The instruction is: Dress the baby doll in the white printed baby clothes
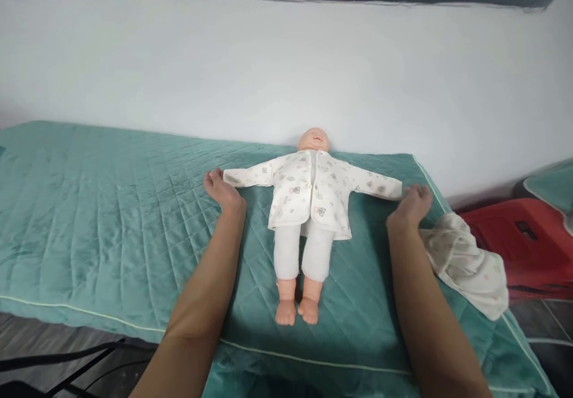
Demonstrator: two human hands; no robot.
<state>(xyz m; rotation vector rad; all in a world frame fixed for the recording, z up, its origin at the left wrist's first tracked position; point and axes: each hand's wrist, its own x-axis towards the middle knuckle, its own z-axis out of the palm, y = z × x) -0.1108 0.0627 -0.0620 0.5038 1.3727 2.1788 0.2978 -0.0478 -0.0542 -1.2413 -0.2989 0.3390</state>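
The left hand (224, 189) and right hand (410, 204) have fingers curled at opposite cuffs of the white, printed fabric jacket (289, 192); whether they pinch cannot be told. The jacket lies on a pink plastic doll (313, 140), head at the green quilted mattress's (134, 219) rear edge. Sleeves (373, 184) are spread; the front, apparently fastened mid-chest, parts below.

Doll (290, 207) on quilt (111, 219), cloth (470, 264) right, perhaps overhanging

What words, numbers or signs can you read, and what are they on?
None that I can read.
White shirt: little printed pictures; any words are too small.
Crumpled cloth: faint marks, too blurred.
Red thing: a dark patch, no readable words.
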